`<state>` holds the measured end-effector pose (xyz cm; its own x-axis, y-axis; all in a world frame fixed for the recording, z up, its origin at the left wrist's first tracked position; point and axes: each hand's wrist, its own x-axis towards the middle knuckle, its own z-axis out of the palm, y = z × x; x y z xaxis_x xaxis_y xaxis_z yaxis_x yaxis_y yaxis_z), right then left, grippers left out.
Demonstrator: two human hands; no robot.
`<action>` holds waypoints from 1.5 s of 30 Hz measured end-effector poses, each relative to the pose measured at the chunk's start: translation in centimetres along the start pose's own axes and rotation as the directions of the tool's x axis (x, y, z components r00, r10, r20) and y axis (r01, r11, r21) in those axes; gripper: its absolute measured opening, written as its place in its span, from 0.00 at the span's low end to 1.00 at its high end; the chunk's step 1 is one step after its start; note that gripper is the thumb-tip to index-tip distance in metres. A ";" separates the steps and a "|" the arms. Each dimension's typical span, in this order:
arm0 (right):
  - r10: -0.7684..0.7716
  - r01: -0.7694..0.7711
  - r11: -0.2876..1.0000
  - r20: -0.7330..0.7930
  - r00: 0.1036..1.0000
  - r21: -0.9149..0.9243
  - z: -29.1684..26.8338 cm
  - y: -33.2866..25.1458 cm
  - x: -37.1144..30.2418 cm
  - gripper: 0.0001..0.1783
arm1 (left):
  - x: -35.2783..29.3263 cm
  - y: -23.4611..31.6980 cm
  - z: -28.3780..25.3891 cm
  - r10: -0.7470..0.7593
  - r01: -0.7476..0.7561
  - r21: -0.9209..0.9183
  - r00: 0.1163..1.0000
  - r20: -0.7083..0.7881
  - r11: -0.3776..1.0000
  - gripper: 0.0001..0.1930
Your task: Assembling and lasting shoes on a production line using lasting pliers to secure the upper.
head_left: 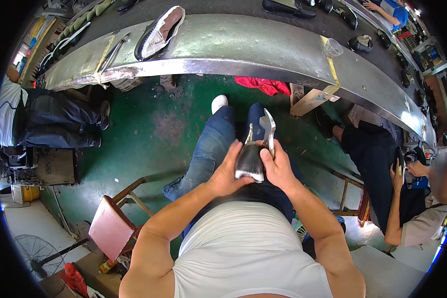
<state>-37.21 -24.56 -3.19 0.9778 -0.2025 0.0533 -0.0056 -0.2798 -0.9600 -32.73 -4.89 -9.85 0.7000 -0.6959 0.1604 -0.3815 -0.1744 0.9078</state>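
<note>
Over my lap, between both hands, is a black shoe (249, 160) with a white edge toward me. My left hand (224, 175) is closed around its left side, the thumb along the upper. My right hand (280, 168) grips the right side, its thumb pressed on the black surface. A silver metal tool with a curved, hooked head, like lasting pincers (268, 128), rises from the right hand, its lower part hidden by the fingers. A pale, knotted strip (249, 133) sticks up at the shoe's far end.
Ahead runs a metal-edged bench (223, 42) bearing a black shoe with white lining (160, 36), slim hand tools (112, 55) and a clear cup (333, 47). Red cloth (263, 85) lies beneath. People sit left (59, 116) and right (372, 164). A pink-seated chair (111, 227) and fan (34, 254) stand behind left.
</note>
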 end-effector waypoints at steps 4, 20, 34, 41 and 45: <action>0.207 -0.211 0.976 0.070 0.976 0.053 -1.3 3.7 -0.1 0.30 | 2.2 -1.3 -1.1 -0.311 0.294 -0.358 0.950 0.011 0.886 0.45; 0.523 -0.582 0.795 0.293 0.801 0.171 -1.3 7.1 -3.0 0.18 | 3.0 -0.3 -0.9 -0.555 0.659 -0.479 0.750 0.360 0.580 0.30; 0.404 0.000 0.831 0.604 0.687 -0.556 -8.7 -1.4 -3.9 0.21 | 0.5 0.6 1.0 -0.630 0.674 -0.045 0.711 0.313 0.737 0.58; 0.598 0.259 0.561 0.601 0.530 -0.786 -6.0 -4.6 1.0 0.17 | -0.5 0.1 2.6 -0.479 0.589 -0.384 0.806 0.348 0.711 0.54; 0.560 0.381 0.548 0.665 0.495 -0.745 -5.8 -2.5 1.1 0.14 | -0.2 1.3 2.8 -0.555 0.523 -0.823 0.762 0.334 0.222 0.42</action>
<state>-37.37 -29.55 0.88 0.6196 0.3673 -0.6937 0.2133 -0.9293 -0.3015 -35.04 -6.92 -9.78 0.5432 -0.6659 -0.5114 0.7780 0.1703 0.6047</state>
